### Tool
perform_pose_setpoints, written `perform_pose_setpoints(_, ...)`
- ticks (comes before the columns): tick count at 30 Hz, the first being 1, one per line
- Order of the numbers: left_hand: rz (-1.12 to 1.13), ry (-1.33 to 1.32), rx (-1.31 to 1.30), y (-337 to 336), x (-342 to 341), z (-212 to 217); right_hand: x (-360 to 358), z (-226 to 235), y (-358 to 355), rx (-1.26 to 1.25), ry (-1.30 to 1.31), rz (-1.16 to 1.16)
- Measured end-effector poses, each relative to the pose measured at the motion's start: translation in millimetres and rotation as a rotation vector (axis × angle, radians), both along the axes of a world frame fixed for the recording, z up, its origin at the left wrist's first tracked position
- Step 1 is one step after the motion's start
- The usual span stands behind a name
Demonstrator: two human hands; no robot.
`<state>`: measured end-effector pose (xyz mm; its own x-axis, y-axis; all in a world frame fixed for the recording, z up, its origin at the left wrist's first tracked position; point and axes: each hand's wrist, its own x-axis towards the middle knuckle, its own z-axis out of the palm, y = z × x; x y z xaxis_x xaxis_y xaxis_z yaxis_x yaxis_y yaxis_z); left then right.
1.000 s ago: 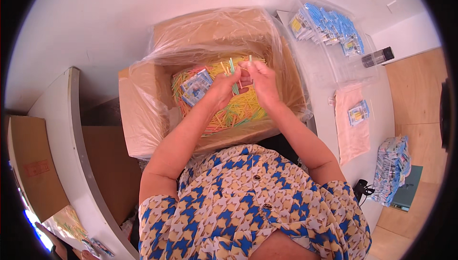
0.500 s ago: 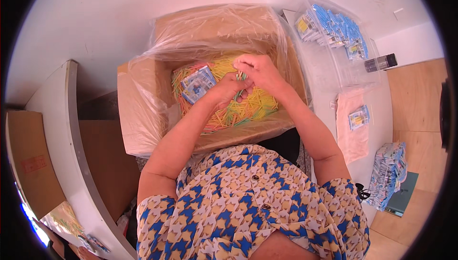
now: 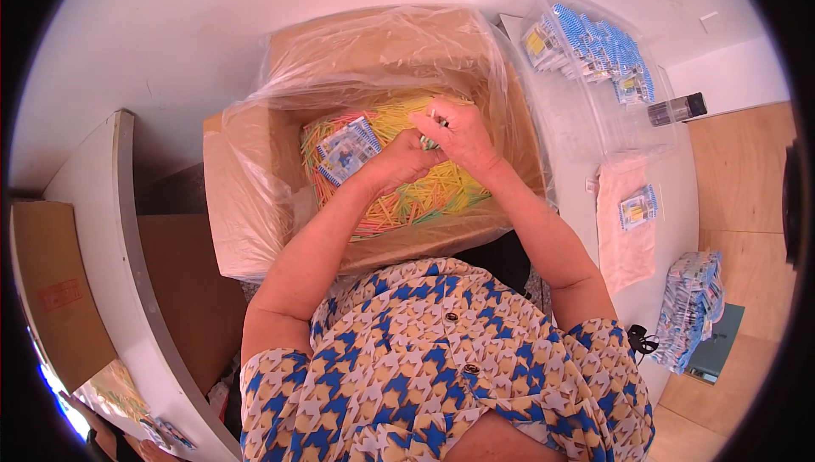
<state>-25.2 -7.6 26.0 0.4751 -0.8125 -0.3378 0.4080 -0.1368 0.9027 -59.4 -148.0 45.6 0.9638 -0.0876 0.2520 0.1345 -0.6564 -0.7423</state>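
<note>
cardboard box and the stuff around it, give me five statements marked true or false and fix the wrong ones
1. The cardboard box has a clear plastic liner. True.
2. The blue-edged packaging in the box lies beneath the coloured sticks. False: it lies on top of them.
3. The left hand and right hand are close together over the box. True.
4. The pink cloth hangs over the box's edge. False: it lies on the white table.
5. The clear bin holds blue-topped packets. True.
</note>
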Motion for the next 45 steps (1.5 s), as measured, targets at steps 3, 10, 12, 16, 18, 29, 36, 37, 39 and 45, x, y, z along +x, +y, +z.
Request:
perform_pose_setpoints(3, -0.005, 0.091, -0.154, 1, 0, -2, 3, -5, -15, 0.189, 0.001, -0.121)
perform_pose_setpoints(10, 0.03, 0.183, -0.074, 2, 19, -27, 1, 21, -43, 0.516, 0.145, -0.176)
perform_pose_setpoints(12, 0.124, 0.23, -0.068, 0, 16, -24, 1, 19, -37, 0.2, 0.114, -0.032)
perform_pose_setpoints(16, 0.213, 0.383, -0.225, -2, 12, -13, 0, 6, -12, 0.101, 0.163, 0.075)
perform_pose_setpoints(18, 0.186, 0.358, -0.23, -1, 11, -12, 3, 0, -13, -0.086, 0.048, 0.068)
perform_pose_setpoints(29, 0.092, 0.212, -0.09, -1, 10, -22, -11, 6, -18, -0.139, 0.241, -0.075)
perform_pose_setpoints(36, 0.089, 0.393, -0.178, 4, 16, -25, 6, -9, -11, 0.191, 0.266, 0.221)
perform_pose_setpoints(37, 0.075, 0.398, -0.241, 4, 19, -29, 8, -9, -12, 0.442, 0.373, 0.234)
perform_pose_setpoints(39, 0.074, 0.409, -0.304, 6, 22, -33, 1, 13, -3, 0.252, 0.204, 0.231)
perform_pose_setpoints(45, 0.359, 0.589, -0.386, -4, 20, -41, -7, 10, 8, -0.393, -0.072, 0.388)
